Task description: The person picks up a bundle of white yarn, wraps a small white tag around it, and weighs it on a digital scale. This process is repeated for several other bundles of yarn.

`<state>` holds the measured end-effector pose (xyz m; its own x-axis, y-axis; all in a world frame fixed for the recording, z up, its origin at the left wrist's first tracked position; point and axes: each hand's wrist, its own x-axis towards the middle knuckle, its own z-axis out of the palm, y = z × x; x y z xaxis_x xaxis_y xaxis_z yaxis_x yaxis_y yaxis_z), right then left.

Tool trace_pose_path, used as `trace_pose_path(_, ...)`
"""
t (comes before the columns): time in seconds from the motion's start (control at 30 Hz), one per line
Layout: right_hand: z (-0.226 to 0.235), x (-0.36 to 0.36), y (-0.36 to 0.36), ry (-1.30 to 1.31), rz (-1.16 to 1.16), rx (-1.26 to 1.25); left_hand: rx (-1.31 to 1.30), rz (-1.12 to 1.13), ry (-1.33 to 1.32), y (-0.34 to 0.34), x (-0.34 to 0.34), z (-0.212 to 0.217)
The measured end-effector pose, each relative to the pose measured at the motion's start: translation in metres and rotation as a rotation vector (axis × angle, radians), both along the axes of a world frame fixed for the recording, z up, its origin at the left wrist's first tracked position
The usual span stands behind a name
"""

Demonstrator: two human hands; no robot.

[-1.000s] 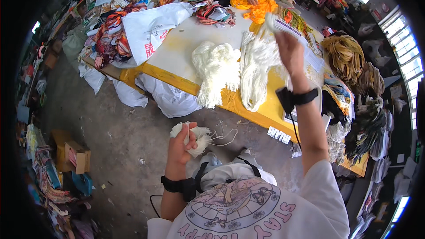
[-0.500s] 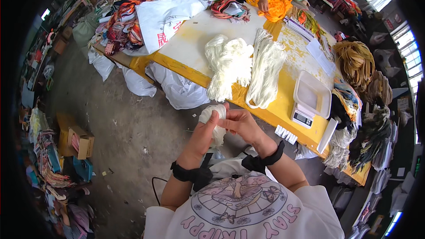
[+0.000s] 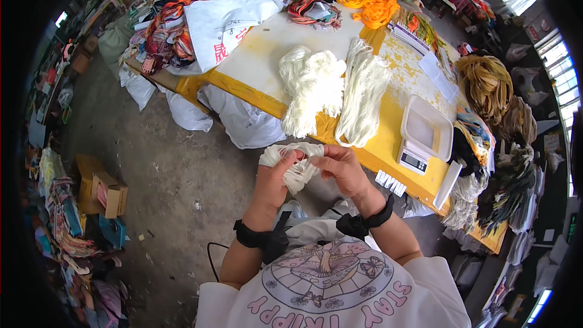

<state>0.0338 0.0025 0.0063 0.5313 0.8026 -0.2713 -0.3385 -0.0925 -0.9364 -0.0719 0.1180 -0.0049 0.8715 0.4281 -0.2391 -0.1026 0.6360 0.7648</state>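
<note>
Both hands meet in front of my chest on one small bundle of white cord. My left hand grips its left side, and my right hand pinches its right end. The bundle hangs just short of the yellow table. Beyond it, on the table, lie two bigger heaps of the same white cord: a fluffy one and a long straight one. Black bands sit on both wrists.
A white digital scale stands at the table's near right. An orange cord heap and coloured fabric piles lie far back, with another person's hands there. Yellow and mixed cord bundles hang right. Cardboard boxes stand on the floor left.
A second ago my right hand was raised at the long white heap on the table. It came down and joined my left hand on the small bundle, which both hands now hold a little higher.
</note>
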Motion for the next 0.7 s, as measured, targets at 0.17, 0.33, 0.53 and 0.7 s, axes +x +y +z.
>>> trace_pose_path(0.17, -0.009, -0.001, -0.005, -0.464, -0.056, 0.032, 0.133, 0.026, 0.080, -0.008, 0.009, -0.005)
trace_pose_path(0.33, 0.013, 0.002, -0.011, 0.020, -0.033, 0.017, -0.104, -0.040, 0.020, -0.009, 0.011, -0.009)
trace_pose_path(0.53, -0.007, 0.003, -0.011, 0.027, -0.107, 0.046, -0.071, 0.006, 0.054, -0.019, 0.018, -0.005)
trace_pose_path(0.7, 0.020, 0.025, -0.025, 0.646, -0.198, 0.241, -0.665, 0.079, -0.328, -0.007, 0.010, -0.051)
